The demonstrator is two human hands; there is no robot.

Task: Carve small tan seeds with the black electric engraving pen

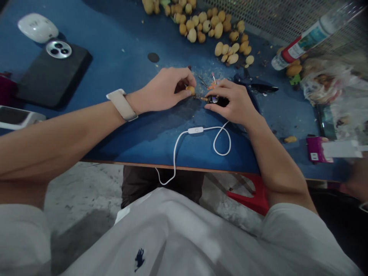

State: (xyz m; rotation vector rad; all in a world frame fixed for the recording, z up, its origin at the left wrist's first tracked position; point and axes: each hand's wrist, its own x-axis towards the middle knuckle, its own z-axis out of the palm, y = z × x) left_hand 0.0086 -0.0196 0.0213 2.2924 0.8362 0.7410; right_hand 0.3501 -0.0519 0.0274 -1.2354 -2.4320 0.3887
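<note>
My left hand (175, 89) is closed, pinching a small round yellow-brown fruit (190, 90) between thumb and fingertips. Facing it, my right hand (234, 100) wraps round a short black handheld tool (218, 101). It looks like a small electric rotary tool, and its thin tip points left, close to the fruit; I cannot tell whether they touch. A white cable (195, 130) with an inline switch loops on the blue table below the hands. Behind my right hand lie thin bits with coloured ends (213, 78), amid pale dust and crumbs.
Many similar yellow-brown fruits (212, 25) lie in clusters at the back. A black phone (54, 73) and white earbud case (38, 28) sit left. At right are a water bottle (304, 42), a plastic bag (327, 80) and a purple box (317, 149). A red stool (255, 195) stands below.
</note>
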